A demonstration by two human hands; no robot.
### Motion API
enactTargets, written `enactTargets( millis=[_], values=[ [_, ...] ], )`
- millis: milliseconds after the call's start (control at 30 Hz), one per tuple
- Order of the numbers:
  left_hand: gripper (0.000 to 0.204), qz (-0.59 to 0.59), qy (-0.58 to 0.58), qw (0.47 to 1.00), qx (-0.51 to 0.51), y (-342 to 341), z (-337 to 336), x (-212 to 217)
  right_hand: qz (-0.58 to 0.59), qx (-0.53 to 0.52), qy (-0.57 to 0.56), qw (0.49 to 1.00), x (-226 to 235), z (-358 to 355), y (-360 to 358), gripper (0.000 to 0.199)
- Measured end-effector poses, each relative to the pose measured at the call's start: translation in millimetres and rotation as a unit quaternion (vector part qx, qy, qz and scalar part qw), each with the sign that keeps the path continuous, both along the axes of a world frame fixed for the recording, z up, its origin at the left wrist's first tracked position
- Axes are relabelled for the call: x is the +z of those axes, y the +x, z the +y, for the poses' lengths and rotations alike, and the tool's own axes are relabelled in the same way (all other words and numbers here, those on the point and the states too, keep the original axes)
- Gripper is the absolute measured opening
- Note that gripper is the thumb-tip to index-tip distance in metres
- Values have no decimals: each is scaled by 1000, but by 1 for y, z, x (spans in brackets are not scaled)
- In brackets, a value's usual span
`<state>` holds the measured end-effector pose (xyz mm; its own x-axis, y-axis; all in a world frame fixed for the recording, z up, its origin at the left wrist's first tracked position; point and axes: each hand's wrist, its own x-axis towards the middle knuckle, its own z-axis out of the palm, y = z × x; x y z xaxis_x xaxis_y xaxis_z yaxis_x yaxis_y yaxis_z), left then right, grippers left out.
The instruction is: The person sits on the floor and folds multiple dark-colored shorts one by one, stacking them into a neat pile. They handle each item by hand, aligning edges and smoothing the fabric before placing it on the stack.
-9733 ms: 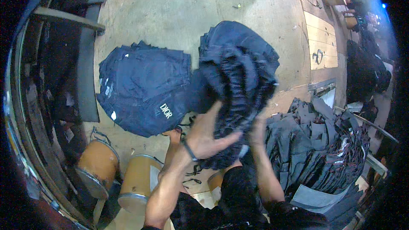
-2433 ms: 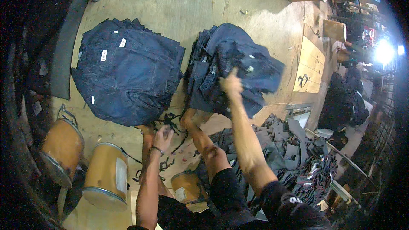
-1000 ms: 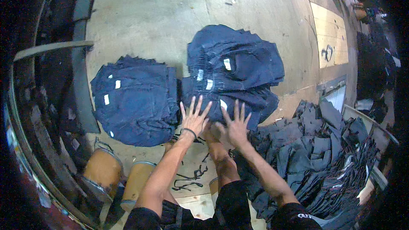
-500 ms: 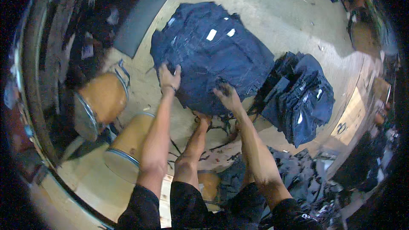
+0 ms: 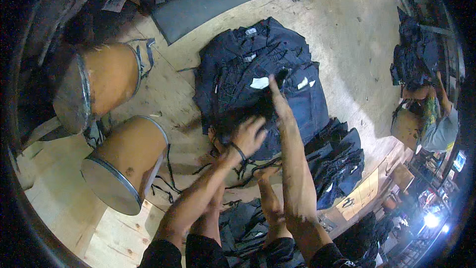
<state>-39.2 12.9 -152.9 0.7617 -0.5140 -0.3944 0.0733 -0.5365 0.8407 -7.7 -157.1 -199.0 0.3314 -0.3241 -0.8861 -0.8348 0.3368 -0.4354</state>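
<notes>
A broad heap of dark navy garments (image 5: 297,109) with white labels lies on the wooden floor in front of me. Low over its near edge is my left hand (image 5: 251,136), slightly blurred, fingers spread, nothing seen in them. My right hand (image 5: 279,100) reaches farther over the heap, seen edge-on beside a white label (image 5: 259,83). One digit points away from me; a dark patch covers the other fingers, and whether it is cloth or a held thing I cannot tell. At the right, a second stack of dark garments (image 5: 337,156) touches the heap.
Two brown drums with metal rims, one farther (image 5: 111,77) and one nearer (image 5: 131,156), lie at the left. Dark straps (image 5: 168,186) trail near my feet. Another person (image 5: 439,124) sits at the far right beside dark garments (image 5: 416,52). A grey sheet (image 5: 213,5) lies behind.
My view has turned, bringing the other person into sight. My left hand has come off the heap's left side and moved right, nearer my right hand. My right hand now reaches farther over the heap.
</notes>
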Motion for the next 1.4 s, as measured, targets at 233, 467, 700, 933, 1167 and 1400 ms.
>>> enactTargets(
  millis=[233, 467, 700, 933, 1167, 1400],
  values=[
    [80, -129, 41, 978, 161, 59, 26, -70, 1, 47, -194, 980, 74, -43, -125, 35],
    [82, 40, 190, 980, 41, 71, 8, -90, 194, -70, -256, 944, 288, -40, -204, 89],
    [67, -160, 207, 960, 102, 55, 3, -87, 20, -7, -240, 971, 140, -25, -198, 30],
    [78, 26, 86, 994, 67, 70, 12, -80, -34, 4, -205, 978, -41, -23, -124, 41],
    [93, -107, 169, 968, 149, 64, -8, -85, -13, 49, -217, 975, 1, -62, -112, 34],
    [93, -2, 84, 991, 107, 119, -49, -79, 49, -26, -146, 988, 54, -77, -139, 40]
  ],
)
